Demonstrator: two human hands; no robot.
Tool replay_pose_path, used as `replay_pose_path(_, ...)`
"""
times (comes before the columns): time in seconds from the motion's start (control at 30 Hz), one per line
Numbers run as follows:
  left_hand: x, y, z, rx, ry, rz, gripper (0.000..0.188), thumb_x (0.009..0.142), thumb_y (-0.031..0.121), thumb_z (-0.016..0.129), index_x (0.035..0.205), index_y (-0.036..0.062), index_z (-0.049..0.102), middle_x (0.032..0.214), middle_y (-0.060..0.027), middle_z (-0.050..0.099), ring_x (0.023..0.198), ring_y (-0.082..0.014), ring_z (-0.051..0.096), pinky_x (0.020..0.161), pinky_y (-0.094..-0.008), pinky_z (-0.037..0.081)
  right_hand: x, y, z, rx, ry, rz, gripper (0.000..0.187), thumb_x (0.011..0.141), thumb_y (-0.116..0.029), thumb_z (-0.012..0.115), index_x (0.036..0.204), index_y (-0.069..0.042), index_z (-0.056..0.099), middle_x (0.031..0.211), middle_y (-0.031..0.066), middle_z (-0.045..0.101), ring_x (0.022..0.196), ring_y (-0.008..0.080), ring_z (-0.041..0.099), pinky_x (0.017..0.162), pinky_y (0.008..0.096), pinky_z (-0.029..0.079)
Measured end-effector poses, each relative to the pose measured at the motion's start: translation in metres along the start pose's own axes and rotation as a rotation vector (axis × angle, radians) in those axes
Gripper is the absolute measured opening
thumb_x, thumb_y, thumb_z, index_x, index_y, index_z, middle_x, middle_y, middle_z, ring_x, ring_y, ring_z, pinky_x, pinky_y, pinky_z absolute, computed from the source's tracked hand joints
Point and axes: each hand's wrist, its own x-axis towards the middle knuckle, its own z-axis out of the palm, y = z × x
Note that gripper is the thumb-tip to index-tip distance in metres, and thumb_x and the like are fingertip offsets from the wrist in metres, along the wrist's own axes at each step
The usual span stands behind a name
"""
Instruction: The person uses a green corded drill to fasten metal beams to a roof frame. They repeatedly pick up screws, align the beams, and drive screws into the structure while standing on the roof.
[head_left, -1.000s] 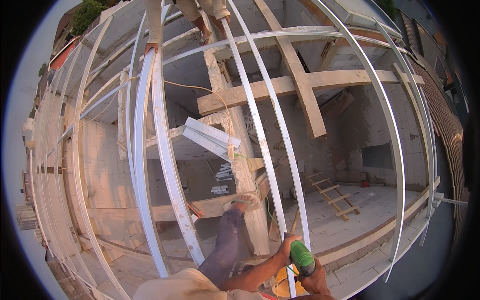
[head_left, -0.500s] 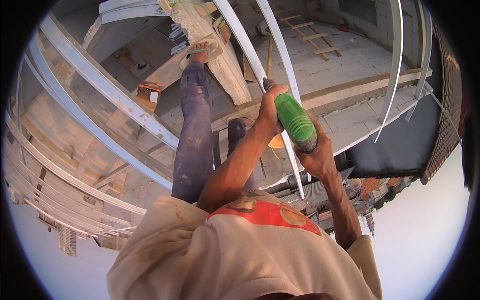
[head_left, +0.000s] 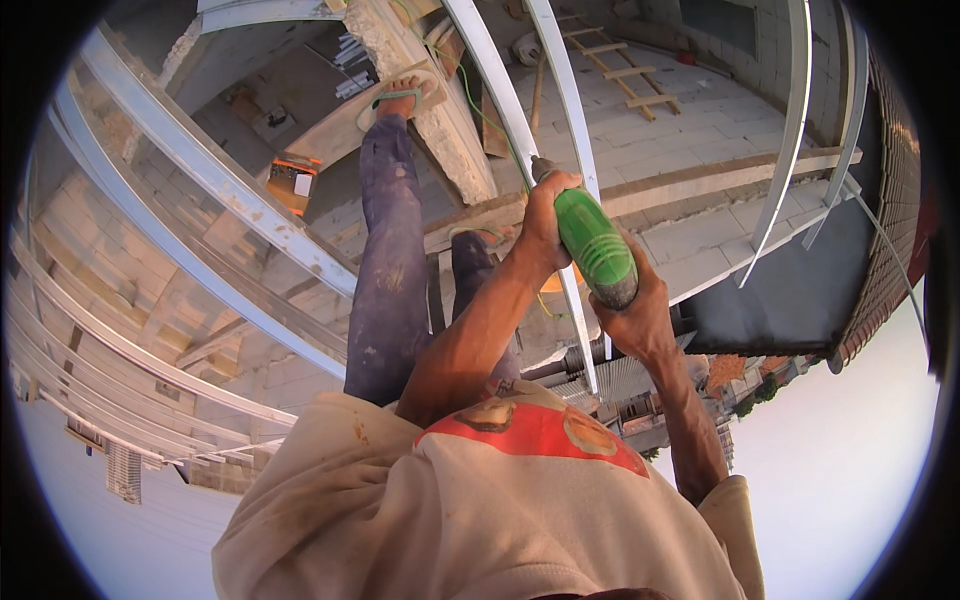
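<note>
A green power drill (head_left: 592, 232) with a dark rear end is held in both hands, angled up and to the left. My left hand (head_left: 545, 220) is closed around its front, just behind the chuck. My right hand (head_left: 636, 305) grips it at the rear, with the handle hidden from sight. The drill's nose meets the edge of a pale metal channel (head_left: 497, 75), and the bit itself is too small to make out. Another metal channel (head_left: 566, 100) runs close beside it, passing behind the drill.
My sandalled foot (head_left: 400, 97) stands on a board by a rough concrete wall top (head_left: 455, 150). Below it lies an orange box (head_left: 292, 183). More metal beams (head_left: 225, 205) cross at left. A wooden ladder (head_left: 628, 72) lies at upper right, and a green cord (head_left: 470, 95) hangs near the channel.
Both hands keep their grip on the drill, which has barely shifted. My view has moved slightly, and more of the green cord shows beside the channel.
</note>
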Motion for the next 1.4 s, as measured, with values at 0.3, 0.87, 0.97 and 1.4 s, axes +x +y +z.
replay_pose_path(0.3, 0.000, 0.000, 0.008, -0.019, 0.065, 0.026, 0.026, 0.093, 0.032, 0.064, 0.088, 0.0069, 0.063, 0.076, -0.0082, 0.063, 0.065, -0.0249, 0.065, 0.065, -0.0402, 0.058, 0.006, -0.003, -0.007, 0.012, -0.041, 0.091, 0.084, 0.080, 0.002, 0.075, 0.159, 0.000, 0.046, 0.138, 0.0231, 0.069, 0.132, 0.0305, 0.067, 0.112, 0.0402, 0.051)
replay_pose_path(0.87, 0.005, 0.007, 0.003, -0.049, 0.008, -0.003, 0.021, 0.093, 0.030, 0.064, 0.088, 0.0097, 0.061, 0.079, -0.0085, 0.064, 0.067, -0.0248, 0.067, 0.067, -0.0410, 0.058, 0.020, -0.009, -0.005, -0.121, -0.048, 0.073, 0.079, 0.084, -0.003, 0.074, 0.158, -0.008, 0.049, 0.129, 0.0287, 0.073, 0.128, 0.0444, 0.067, 0.106, 0.0466, 0.056)
replay_pose_path(0.97, 0.018, 0.005, -0.007, -0.018, 0.032, 0.051, 0.019, 0.092, 0.030, 0.065, 0.088, 0.0117, 0.060, 0.078, -0.0068, 0.062, 0.067, -0.0239, 0.065, 0.066, -0.0409, 0.058, 0.020, 0.002, 0.001, -0.067, -0.022, 0.091, 0.080, 0.081, 0.001, 0.076, 0.156, 0.000, 0.049, 0.134, 0.0242, 0.072, 0.129, 0.0311, 0.070, 0.108, 0.0404, 0.054)
replay_pose_path(1.4, -0.058, 0.018, -0.143, 1.108, 0.349, -0.016, 0.042, 0.108, 0.042, 0.049, 0.120, 0.0046, 0.064, 0.093, -0.0044, 0.064, 0.077, -0.0151, 0.062, 0.074, -0.0350, 0.052, -0.138, 0.043, 0.089, 0.905, 0.114, 0.436, 0.067, 0.075, 0.005, 0.073, 0.139, 0.001, 0.056, 0.106, 0.0144, 0.074, 0.077, 0.0180, 0.070, 0.066, 0.0328, 0.057)
